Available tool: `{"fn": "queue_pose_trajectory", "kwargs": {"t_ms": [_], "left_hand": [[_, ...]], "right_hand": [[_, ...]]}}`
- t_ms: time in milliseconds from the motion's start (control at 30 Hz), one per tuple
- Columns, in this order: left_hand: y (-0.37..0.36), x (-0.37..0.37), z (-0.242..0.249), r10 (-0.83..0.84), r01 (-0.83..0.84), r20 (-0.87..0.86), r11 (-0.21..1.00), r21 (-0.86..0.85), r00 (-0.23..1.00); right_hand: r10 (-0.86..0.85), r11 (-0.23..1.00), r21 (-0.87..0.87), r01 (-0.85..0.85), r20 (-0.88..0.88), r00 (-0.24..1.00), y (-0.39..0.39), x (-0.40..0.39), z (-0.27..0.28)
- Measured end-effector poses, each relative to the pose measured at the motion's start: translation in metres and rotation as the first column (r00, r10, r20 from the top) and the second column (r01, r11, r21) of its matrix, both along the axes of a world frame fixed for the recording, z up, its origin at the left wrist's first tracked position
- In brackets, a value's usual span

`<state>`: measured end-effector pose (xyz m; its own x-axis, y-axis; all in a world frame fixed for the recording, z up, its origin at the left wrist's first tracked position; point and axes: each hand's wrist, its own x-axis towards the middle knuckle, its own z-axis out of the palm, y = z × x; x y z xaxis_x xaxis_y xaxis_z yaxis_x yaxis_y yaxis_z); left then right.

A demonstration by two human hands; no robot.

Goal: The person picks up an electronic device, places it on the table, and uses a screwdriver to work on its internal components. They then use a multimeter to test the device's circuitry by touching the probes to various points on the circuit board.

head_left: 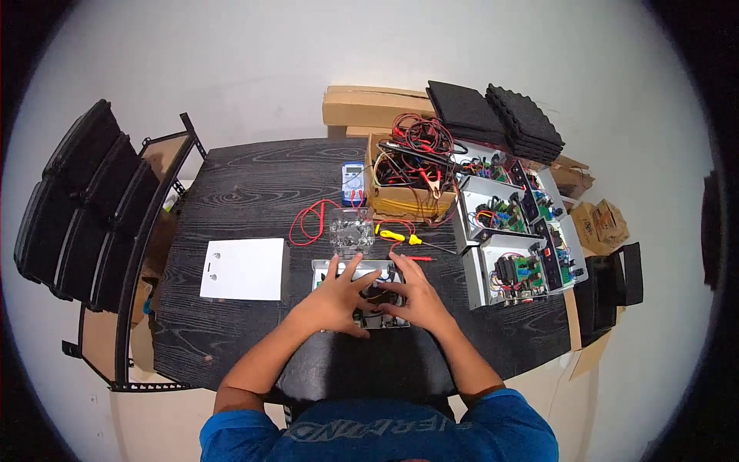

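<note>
A white metal case with electronics inside (317,267) lies at the table's near edge, in front of the body. Over its left part is my left hand (339,299), fingers spread. My right hand (419,299) is over its right part, fingers apart and reaching across the case. Both hands hide much of the inside, and no held object shows. Just beyond the case stands a clear plastic box of small metal parts (352,231). A yellow screwdriver (392,236) and a red probe (416,259) lie to the right of that box.
A white cover (243,269) lies left on the black table (254,181). A multimeter (353,182) stands beside a cardboard box (412,206) of cables (423,135). Several open cases (508,269) with circuit boards line the right side. Black bins (85,192) are far left.
</note>
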<state>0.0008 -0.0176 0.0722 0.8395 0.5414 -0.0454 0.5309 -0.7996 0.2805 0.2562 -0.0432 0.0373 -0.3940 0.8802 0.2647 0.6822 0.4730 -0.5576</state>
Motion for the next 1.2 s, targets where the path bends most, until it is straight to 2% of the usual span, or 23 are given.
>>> {"fn": "queue_pose_trajectory", "kwargs": {"t_ms": [200,333,400,433,533,567,600,667,700,733,767,833,867,967,1200], "left_hand": [[0.001,0.001,0.002,0.011,-0.011,0.053,1.000,-0.004,0.999],[0.007,0.007,0.005,0.011,-0.009,0.047,0.999,-0.035,0.999],[0.006,0.009,0.012,0.026,-0.024,0.032,0.999,-0.038,0.999],[0.008,0.008,0.011,0.023,-0.020,0.082,0.999,-0.032,0.996],[0.013,0.001,0.009,0.022,-0.017,0.256,1.000,-0.019,0.967],[0.015,-0.004,0.012,0.027,-0.021,0.327,1.000,-0.021,0.945],[0.016,-0.007,0.016,0.031,-0.024,0.396,0.999,-0.023,0.918],[0.014,-0.010,0.025,0.065,-0.078,0.544,0.997,0.000,0.836],[0.014,-0.011,0.028,0.081,-0.102,0.611,0.995,-0.001,0.787],[0.015,-0.012,0.030,0.094,-0.124,0.673,0.992,-0.003,0.734],[0.017,-0.013,0.026,0.056,-0.146,0.706,0.987,0.067,0.706],[0.018,-0.013,0.015,0.039,-0.138,0.800,0.989,0.055,0.599],[0.019,-0.012,0.010,0.028,-0.130,0.840,0.990,0.051,0.541],[0.019,-0.014,-0.006,-0.021,-0.113,0.862,0.989,0.091,0.506],[0.023,-0.031,-0.031,-0.058,-0.029,0.894,0.996,0.079,0.445]], "right_hand": [[0.054,0.999,-0.001,-0.054,-0.080,0.995,0.006,0.007,-0.003],[-0.047,0.991,-0.132,-0.003,-0.375,0.926,0.012,0.010,-0.013],[-0.159,0.975,-0.218,0.045,-0.540,0.826,0.015,0.009,-0.030],[-0.154,0.975,-0.223,0.011,-0.638,0.755,0.019,0.008,-0.041],[-0.307,0.947,-0.317,0.044,-0.860,0.407,0.019,0.009,-0.051],[-0.281,0.960,-0.255,0.118,-0.869,0.407,0.017,0.007,-0.053],[-0.281,0.957,-0.239,0.164,-0.905,0.321,0.011,-0.001,-0.047],[-0.149,0.981,-0.107,0.160,-0.948,0.282,-0.001,-0.014,-0.045],[-0.003,0.992,0.039,0.119,-0.942,0.336,-0.006,-0.024,-0.041],[-0.041,0.991,0.018,0.132,-0.903,0.428,-0.017,-0.035,-0.044],[0.004,0.994,0.068,0.086,-0.803,0.596,-0.027,-0.036,-0.047],[0.094,0.990,0.138,-0.026,-0.512,0.854,-0.043,-0.039,-0.052],[0.134,0.984,0.157,-0.086,-0.333,0.933,-0.046,-0.040,-0.053],[0.129,0.951,0.305,-0.053,-0.236,0.963,-0.045,-0.054,-0.050],[0.179,0.938,0.330,-0.107,-0.196,0.964,-0.046,-0.057,-0.041]]}}
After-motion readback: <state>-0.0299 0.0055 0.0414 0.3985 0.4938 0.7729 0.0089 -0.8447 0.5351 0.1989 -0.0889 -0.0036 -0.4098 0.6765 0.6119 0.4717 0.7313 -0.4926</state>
